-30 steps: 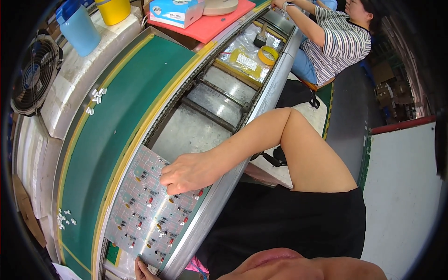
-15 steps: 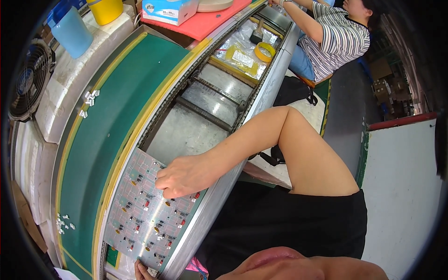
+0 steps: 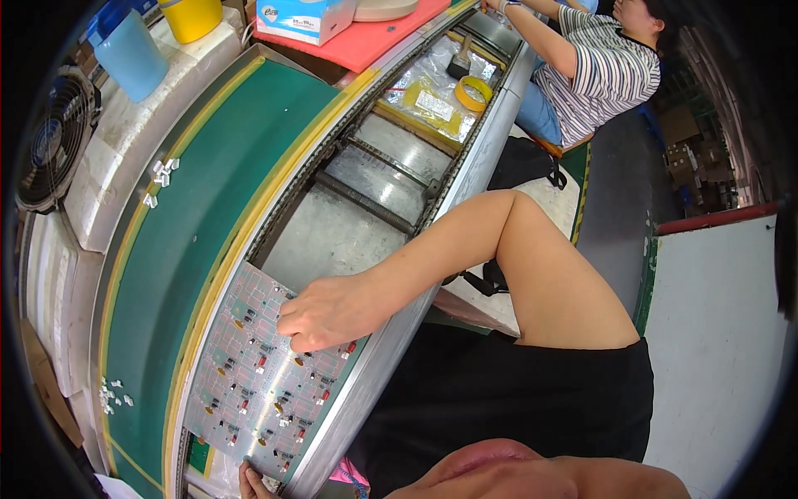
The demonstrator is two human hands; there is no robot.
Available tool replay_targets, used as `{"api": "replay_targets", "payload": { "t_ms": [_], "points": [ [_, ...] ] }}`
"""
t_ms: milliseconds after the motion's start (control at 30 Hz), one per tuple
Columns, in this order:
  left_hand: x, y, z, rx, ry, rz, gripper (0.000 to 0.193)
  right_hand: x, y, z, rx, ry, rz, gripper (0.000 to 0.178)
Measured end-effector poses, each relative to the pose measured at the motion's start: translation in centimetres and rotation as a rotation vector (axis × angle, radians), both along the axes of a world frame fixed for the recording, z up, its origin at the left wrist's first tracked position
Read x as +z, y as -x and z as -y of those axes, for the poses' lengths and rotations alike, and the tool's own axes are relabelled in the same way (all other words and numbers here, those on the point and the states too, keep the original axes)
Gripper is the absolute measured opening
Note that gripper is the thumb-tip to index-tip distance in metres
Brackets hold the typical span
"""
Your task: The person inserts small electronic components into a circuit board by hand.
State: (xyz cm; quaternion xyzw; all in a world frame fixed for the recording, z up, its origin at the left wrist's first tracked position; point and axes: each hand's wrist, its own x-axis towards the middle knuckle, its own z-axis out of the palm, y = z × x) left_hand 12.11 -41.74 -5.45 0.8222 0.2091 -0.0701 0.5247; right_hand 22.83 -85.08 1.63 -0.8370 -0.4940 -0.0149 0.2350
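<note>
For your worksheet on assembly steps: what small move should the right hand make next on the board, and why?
Probably press its fingertips down. The right hand is curled on the circuit board, fingers at the small parts, while the left hand grips the near edge.

A pale circuit board panel [image 3: 249,378], studded with small red and dark components, lies flat in the conveyor track beneath my fingers [image 3: 295,333], tilted diagonally.

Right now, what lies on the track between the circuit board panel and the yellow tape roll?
Head view: bare metal track bed with crossbars, then clear bags before the yellow tape roll; circuit board panel.
</note>
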Motion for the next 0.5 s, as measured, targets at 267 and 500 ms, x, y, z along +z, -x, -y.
{"api": "replay_targets", "payload": {
  "t_ms": [267,500],
  "points": [
    [0.25,0.15,-0.03,0.005,-0.002,0.004,0.028,0.22,-0.08,0.08,0.010,0.017,0.004,0.008],
    [0.90,0.53,-0.12,0.014,-0.008,0.010,0.028,0.25,-0.04,-0.01,0.007,0.035,0.004,0.008]
  ]
}}
